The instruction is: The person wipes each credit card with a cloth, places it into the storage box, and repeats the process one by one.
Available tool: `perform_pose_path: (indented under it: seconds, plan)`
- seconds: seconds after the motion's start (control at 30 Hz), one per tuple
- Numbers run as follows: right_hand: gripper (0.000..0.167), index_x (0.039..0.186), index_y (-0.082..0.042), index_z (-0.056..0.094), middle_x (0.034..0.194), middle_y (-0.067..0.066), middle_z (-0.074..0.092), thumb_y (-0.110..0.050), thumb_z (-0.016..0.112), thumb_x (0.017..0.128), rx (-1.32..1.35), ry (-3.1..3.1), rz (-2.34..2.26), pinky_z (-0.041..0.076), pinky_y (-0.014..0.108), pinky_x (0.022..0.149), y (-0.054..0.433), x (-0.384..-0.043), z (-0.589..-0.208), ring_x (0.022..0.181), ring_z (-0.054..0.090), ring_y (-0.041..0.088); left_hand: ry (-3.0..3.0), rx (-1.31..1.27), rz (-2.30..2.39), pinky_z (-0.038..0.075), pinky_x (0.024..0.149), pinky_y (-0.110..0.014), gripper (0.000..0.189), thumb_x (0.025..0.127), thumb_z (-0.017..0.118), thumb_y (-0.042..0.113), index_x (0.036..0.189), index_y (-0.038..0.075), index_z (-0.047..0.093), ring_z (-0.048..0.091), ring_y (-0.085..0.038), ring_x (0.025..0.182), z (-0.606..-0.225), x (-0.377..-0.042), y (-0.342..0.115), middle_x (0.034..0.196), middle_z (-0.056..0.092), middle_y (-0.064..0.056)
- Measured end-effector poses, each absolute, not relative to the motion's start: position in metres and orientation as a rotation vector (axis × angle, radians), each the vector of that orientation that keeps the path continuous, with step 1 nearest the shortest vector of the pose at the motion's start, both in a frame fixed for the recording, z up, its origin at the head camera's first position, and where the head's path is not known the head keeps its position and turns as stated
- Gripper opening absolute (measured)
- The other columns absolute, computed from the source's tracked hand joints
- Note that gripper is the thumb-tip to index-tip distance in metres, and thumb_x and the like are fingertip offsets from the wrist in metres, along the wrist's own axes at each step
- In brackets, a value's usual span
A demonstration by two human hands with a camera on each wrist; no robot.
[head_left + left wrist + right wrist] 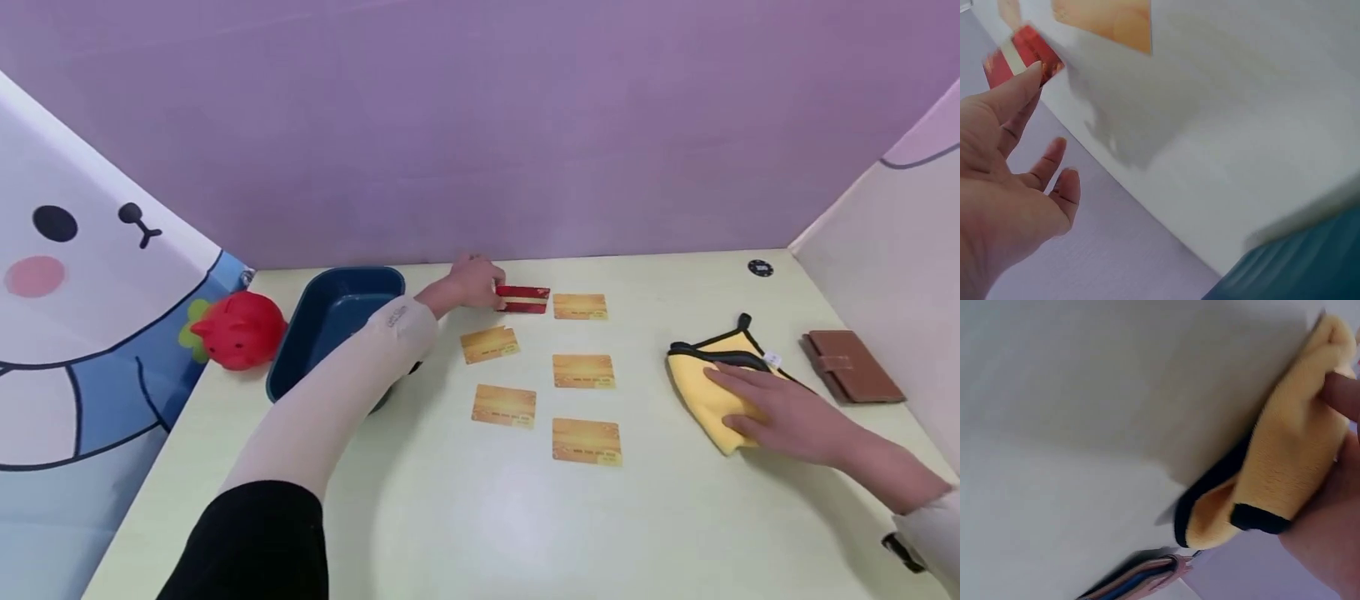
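Note:
My left hand (474, 282) is at the far edge of the table and pinches a red card (527, 300) with a pale stripe between thumb and fingertips. In the left wrist view the red card (1030, 45) sticks out past the thumb, while the other fingers stay loosely bent. Beside it lies a gold bank card (581, 307), and nearer to me are more gold cards (583, 372), two of them overlapping (490, 344). At the right, my right hand (783, 417) holds a folded yellow cloth (1294, 450) with black trim; its fingers are partly hidden in the right wrist view.
A dark blue tray (281, 367) stands under my left forearm. Left of it sits a red piggy bank (242, 329). At the right are a brown wallet (855, 367) and a black poker chip (761, 267). A purple wall (525, 125) bounds the far edge.

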State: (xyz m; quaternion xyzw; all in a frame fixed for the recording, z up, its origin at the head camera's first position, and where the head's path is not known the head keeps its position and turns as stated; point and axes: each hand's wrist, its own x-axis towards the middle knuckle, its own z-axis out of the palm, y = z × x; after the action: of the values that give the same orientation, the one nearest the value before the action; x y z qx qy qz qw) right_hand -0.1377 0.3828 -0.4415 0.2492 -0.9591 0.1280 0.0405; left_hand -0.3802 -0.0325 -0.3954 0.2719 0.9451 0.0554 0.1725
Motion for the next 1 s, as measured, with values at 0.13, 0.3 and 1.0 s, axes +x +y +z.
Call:
perform_pose_path:
  seconds: [0.13,0.3,1.0]
  plan:
    - [0.059,0.133,-0.004,0.061,0.125,0.019,0.069,-0.014,0.083,0.079,0.771,-2.846,0.374,0.053,0.049,0.080,0.367,-0.154,-0.442,0.104,0.068,0.036,2.672,0.634,0.540,0.044,0.088,-0.036,0.019,0.095,0.069,0.027,0.100,0.009,0.064,0.052,-0.024,0.097,-0.388,-0.375,-0.056,0.102,0.063,-0.007]
    - [0.048,0.123,-0.004,0.064,0.096,0.012,0.073,-0.011,0.082,0.079,0.671,-2.875,0.368,0.047,0.032,0.057,0.359,-0.172,-0.432,0.067,0.057,0.014,2.602,0.535,1.040,0.043,0.074,-0.031,0.019,0.096,0.069,0.025,0.096,0.009,0.060,0.056,-0.023,0.086,-0.369,-0.359,-0.070,0.095,0.066,-0.008]
    - [0.049,0.128,-0.003,0.065,0.105,0.025,0.065,-0.003,0.081,0.081,0.478,-2.076,0.744,0.036,0.037,0.072,0.241,-0.219,-0.302,0.089,0.052,0.036,2.283,0.756,2.264,0.056,0.079,-0.029,0.044,0.097,0.065,0.007,0.139,0.009,0.052,0.072,-0.015,0.079,-0.329,-0.283,-0.045,0.092,0.071,-0.017]
